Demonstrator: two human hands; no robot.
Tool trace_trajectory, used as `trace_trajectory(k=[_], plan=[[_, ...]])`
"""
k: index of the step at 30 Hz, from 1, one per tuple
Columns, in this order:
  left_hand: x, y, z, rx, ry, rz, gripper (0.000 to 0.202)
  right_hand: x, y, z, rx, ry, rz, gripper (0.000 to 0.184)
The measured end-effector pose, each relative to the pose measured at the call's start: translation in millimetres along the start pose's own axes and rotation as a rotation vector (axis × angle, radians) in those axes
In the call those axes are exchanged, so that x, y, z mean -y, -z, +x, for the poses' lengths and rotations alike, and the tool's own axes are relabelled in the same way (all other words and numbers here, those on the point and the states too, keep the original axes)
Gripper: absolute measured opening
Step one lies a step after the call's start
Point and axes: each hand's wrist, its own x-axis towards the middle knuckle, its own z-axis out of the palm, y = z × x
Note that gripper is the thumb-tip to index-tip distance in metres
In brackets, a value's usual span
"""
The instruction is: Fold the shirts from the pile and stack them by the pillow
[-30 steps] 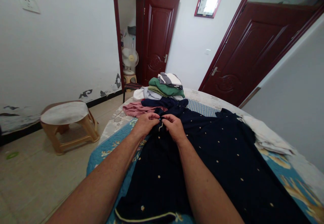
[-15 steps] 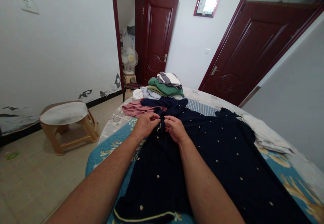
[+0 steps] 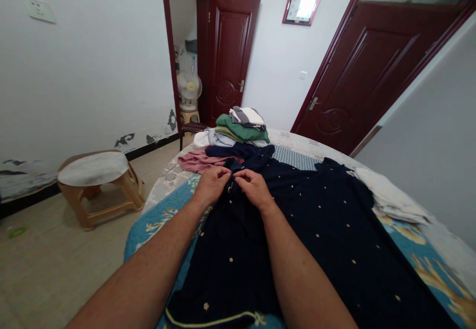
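Observation:
A dark navy shirt (image 3: 312,220) with small pale flowers and yellow piping along its hem lies spread over the bed. Near its far left part, my left hand (image 3: 212,185) pinches the cloth between thumb and fingers. Close beside it, almost touching, my right hand (image 3: 253,186) pinches the same part of the shirt. A short curve of pale piping shows just below the fingertips. Exactly what sits between the fingertips is too small to make out. Beyond the hands lies a rumpled pink garment (image 3: 197,161), with more navy cloth (image 3: 238,150) over it.
A pile of folded clothes with a green one (image 3: 241,130) stands at the far end of the bed. White cloth (image 3: 390,197) lies at right on the blue patterned bedcover (image 3: 156,220). Left on the floor is a tan plastic stool (image 3: 94,170). Dark red doors (image 3: 232,46) stand behind.
My right hand's fingers have shifted slightly up and left, closer to the left hand. The piping beneath the fingertips now shows less. The shirt otherwise lies the same.

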Motion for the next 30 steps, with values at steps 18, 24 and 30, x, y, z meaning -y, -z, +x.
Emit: trace_trajectory(k=[18, 24, 30], plan=[[3, -2.1, 0, 0.165, 0.044, -0.065, 0.028, 2, 16, -7, -0.056, 0.356, -0.611, 0.01], [-5, -6.4, -1, 0.151, 0.015, -0.091, 0.025, 2, 16, -16, -0.062, 0.324, -0.629, 0.013], [-20, -27.5, -10, 0.128, -0.05, -0.058, 0.02, 5, 35, -42, -0.103, 0.372, -0.65, 0.013]])
